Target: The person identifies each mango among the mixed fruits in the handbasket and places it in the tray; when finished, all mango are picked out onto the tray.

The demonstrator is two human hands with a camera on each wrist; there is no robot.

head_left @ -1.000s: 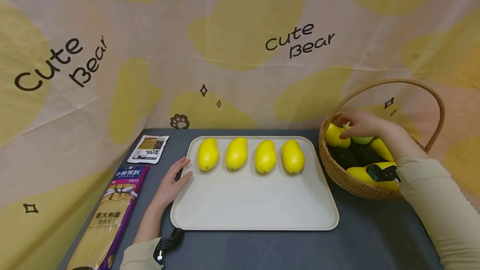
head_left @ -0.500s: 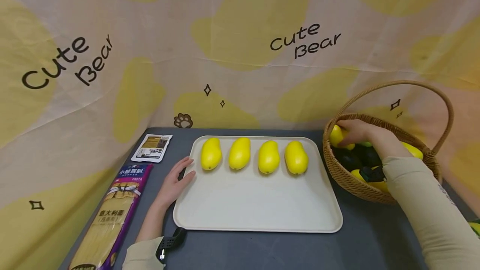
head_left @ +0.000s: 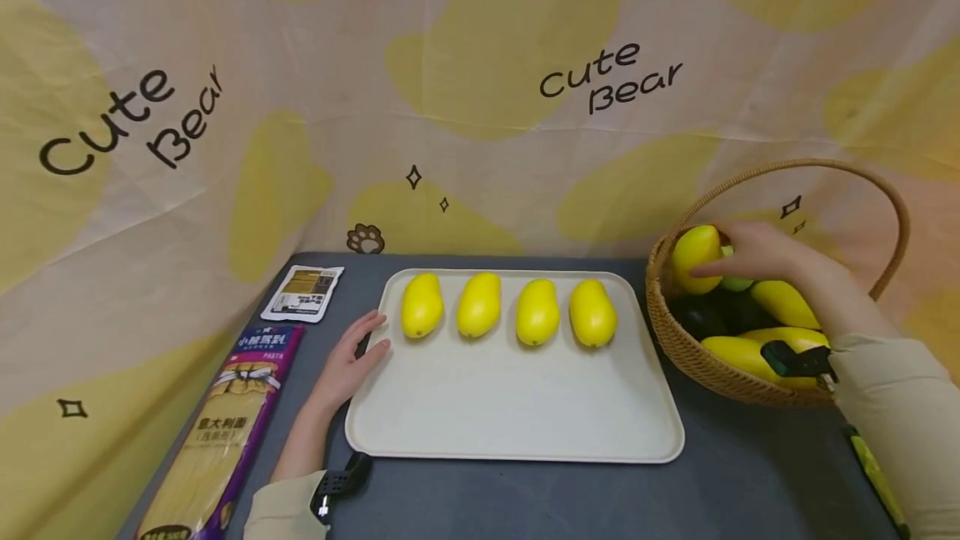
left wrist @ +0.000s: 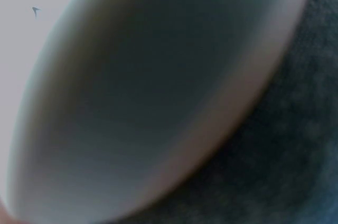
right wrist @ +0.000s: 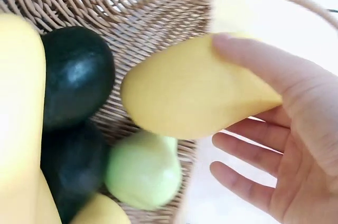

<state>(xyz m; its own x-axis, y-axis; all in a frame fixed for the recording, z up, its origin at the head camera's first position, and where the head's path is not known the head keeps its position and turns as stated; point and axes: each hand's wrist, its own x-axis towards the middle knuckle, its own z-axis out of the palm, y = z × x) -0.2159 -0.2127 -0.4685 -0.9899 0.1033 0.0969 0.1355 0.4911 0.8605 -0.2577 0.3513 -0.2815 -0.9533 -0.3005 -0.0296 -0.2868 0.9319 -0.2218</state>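
Observation:
In the right wrist view my right hand (right wrist: 296, 113) holds a yellow mango (right wrist: 185, 89), the thumb on its upper side and the fingers behind it. The head view has this mango (head_left: 696, 259) at the left wall of the wicker basket (head_left: 675, 352), partly raised over the fruit inside. My left hand (head_left: 347, 365) rests at the left edge of a white tray (head_left: 510, 407), its fingers extended and touching the rim. Several yellow mangoes (head_left: 537, 312) stand in a row along the tray's far side. The left wrist view is blurred and shows no fingers clearly.
Inside the basket are dark green avocado-like fruits (right wrist: 79, 76), a light green pear (right wrist: 145, 171) and more yellow mangoes (head_left: 783, 302). Its tall handle (head_left: 825, 163) arches over the right hand. A pasta bag (head_left: 225, 432) and a white packet (head_left: 303, 293) lie left of the tray.
My right hand reached deeper into the basket, gripped a mango and drew it slightly upward. The left hand, tray and row of mangoes have stayed in place while the head view shifted a little.

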